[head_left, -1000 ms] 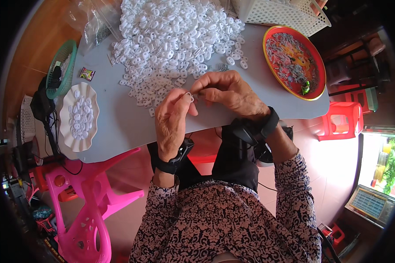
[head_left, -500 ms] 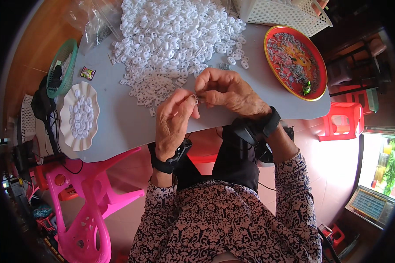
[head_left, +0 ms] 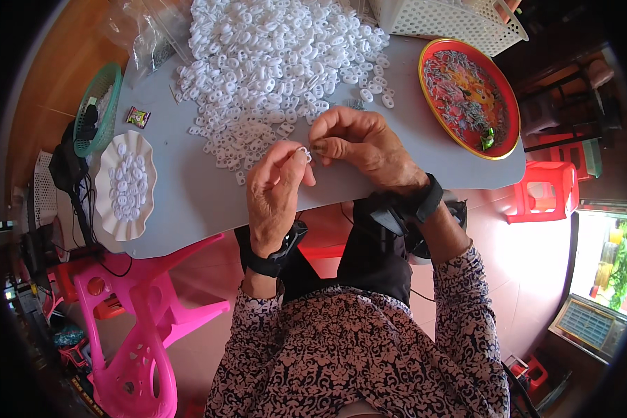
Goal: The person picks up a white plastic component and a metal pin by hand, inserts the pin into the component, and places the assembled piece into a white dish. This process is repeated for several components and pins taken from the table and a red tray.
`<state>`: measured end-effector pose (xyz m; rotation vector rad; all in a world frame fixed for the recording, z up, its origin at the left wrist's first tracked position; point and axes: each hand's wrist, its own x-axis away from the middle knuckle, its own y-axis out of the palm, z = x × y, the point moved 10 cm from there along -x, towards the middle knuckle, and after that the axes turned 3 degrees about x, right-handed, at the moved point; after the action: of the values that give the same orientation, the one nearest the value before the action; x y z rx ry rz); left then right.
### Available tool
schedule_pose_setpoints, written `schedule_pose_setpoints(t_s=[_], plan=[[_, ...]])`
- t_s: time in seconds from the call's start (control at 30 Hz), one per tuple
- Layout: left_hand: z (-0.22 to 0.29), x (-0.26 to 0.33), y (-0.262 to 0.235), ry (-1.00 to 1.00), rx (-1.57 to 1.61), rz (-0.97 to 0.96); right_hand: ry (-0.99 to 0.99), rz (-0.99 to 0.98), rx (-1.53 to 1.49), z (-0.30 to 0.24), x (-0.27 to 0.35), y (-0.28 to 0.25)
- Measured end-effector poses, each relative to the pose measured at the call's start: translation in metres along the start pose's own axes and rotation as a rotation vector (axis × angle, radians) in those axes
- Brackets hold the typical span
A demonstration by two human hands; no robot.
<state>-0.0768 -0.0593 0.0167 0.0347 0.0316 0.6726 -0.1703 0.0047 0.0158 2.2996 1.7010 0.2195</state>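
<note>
White dish (head_left: 104,177), far left; left hand (head_left: 275,188) pinches small white piece (head_left: 308,154) above table (head_left: 191,191), probably best held still with its end exposed; right hand (head_left: 373,150) narrow, thumb and forefinger close together just beside it, whether gripping anything cannot tell; red tray (head_left: 507,94), right.

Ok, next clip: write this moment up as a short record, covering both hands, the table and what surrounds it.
Left hand: pinches a small white piece
Right hand: thumb and index finger bent toward that piece; any held thing too small to tell
Table: grey, heap of white pieces beyond the hands
Table, left: wavy-edged dish holding white pieces
Table, right: round red tray holding small grey pieces
Floor: pink chair left, red stool right
</note>
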Motion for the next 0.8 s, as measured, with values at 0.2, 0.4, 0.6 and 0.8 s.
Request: schedule_pose_setpoints(t_s=[0.2,0.4,0.6,0.8], plan=[[0.005,0.0,-0.001,0.046,-0.034,0.019,-0.009,0.046,-0.076,-0.002,0.0,0.0],[0.004,0.0,0.001,0.055,-0.055,0.024,-0.007,0.058,-0.108,-0.004,0.001,0.004],[0.005,0.0,0.001,0.077,-0.074,0.038,-0.045,0.057,-0.092,-0.002,0.0,0.003],[0.011,0.001,0.001,0.118,-0.179,0.057,-0.078,0.097,0.013,-0.004,0.003,0.001]])
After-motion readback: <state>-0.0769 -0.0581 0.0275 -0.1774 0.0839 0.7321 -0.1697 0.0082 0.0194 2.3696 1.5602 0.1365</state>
